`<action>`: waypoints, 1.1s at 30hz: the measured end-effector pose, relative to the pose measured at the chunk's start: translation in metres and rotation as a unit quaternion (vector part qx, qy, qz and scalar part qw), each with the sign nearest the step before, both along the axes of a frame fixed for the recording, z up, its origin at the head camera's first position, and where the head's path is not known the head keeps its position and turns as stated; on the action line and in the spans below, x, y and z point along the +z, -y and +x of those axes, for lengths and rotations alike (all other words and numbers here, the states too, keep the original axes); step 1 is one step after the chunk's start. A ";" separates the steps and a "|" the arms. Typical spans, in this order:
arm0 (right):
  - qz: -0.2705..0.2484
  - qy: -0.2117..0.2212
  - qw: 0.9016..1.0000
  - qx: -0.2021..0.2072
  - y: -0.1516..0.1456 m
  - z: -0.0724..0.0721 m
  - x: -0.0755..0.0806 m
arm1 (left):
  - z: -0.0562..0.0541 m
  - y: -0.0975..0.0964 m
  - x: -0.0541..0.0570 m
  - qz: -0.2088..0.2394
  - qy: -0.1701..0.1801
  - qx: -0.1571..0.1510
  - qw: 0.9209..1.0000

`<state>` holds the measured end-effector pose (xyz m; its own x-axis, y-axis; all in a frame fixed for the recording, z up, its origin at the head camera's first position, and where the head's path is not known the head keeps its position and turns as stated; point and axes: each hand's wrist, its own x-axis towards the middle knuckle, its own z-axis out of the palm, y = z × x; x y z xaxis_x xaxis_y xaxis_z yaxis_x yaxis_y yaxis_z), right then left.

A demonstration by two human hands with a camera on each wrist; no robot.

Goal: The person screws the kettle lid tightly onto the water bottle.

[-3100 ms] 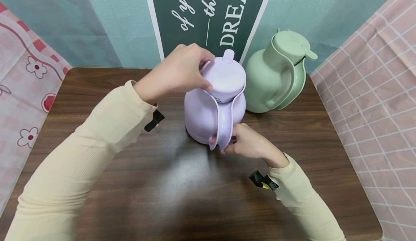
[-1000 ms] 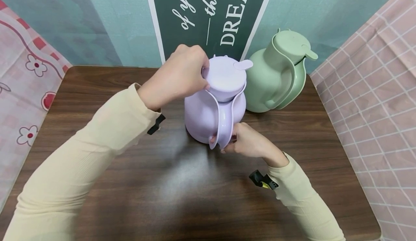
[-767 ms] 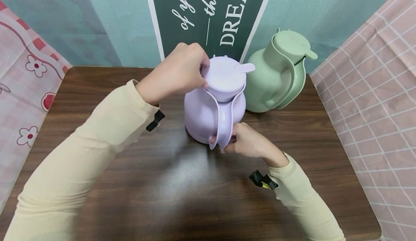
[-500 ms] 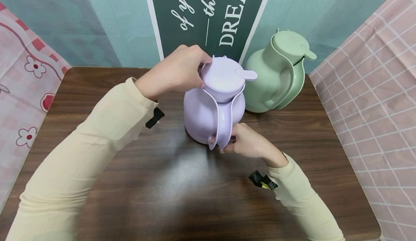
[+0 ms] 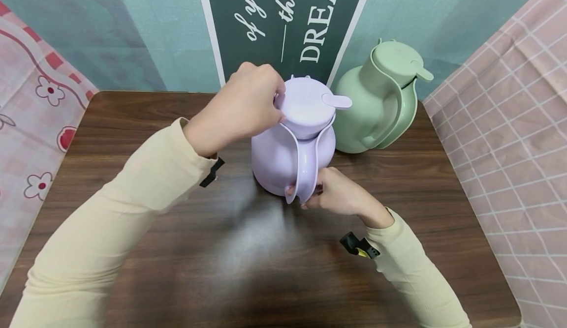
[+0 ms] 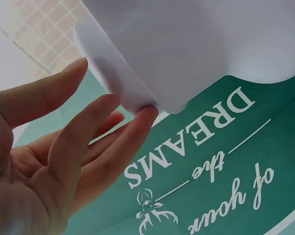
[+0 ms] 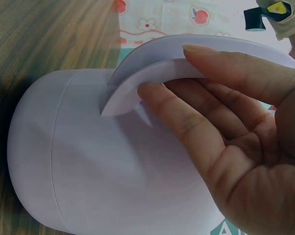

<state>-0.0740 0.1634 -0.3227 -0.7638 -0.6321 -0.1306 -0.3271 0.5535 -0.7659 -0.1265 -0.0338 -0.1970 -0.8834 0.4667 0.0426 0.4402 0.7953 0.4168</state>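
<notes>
A lavender thermos jug [image 5: 276, 158] stands upright on the table in the head view, its handle towards me. At the left edge of its round lid [image 5: 305, 104], my left hand [image 5: 241, 104] holds on with thumb and fingertips. The lid's tab [image 5: 337, 102] points right. My right hand [image 5: 338, 193] grips the lower part of the handle [image 5: 306, 170] from the right; some of its fingers are hidden behind it. In the left wrist view, fingertips [image 6: 146, 113] touch the lid's rim. The right wrist view has thumb and fingers round the handle [image 7: 162, 71].
A pale green thermos jug [image 5: 361, 104] of the same shape stands just right of and behind the lavender one. The wooden table [image 5: 248, 279] ends at a blue-green back wall with a dark lettered poster [image 5: 274, 28]. Patterned cloths flank the table left and right.
The lid's tab has swung clockwise from pointing to the back to pointing right. My left hand has stayed at the lid's left edge; my right hand has kept its grip on the handle.
</notes>
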 end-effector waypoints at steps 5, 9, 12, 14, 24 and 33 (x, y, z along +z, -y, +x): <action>0.001 -0.003 1.000 -0.001 -0.001 0.000 -0.001 | -0.001 -0.002 -0.002 0.000 -0.014 -0.009 1.000; -0.005 0.006 1.000 -0.002 -0.001 0.000 -0.001 | -0.005 0.000 -0.003 0.003 -0.020 -0.027 0.999; -0.006 0.007 1.000 -0.002 -0.001 0.000 -0.001 | -0.009 0.001 -0.003 0.002 -0.014 -0.040 0.999; -0.004 0.007 1.000 -0.003 -0.001 0.000 -0.001 | -0.012 0.001 -0.003 0.000 -0.004 -0.047 0.999; 0.004 0.005 1.000 -0.008 -0.001 0.000 -0.001 | -0.018 0.004 0.002 -0.025 0.047 -0.072 0.996; -0.001 -0.006 1.000 0.003 -0.002 -0.001 -0.002 | -0.010 0.004 0.002 0.009 0.022 -0.024 0.999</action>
<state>-0.0748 0.1655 -0.3251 -0.7616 -0.6367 -0.1203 -0.3393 0.5500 -0.7631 -0.1362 -0.0378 -0.1951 -0.8614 0.5077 0.0131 0.4583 0.7660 0.4507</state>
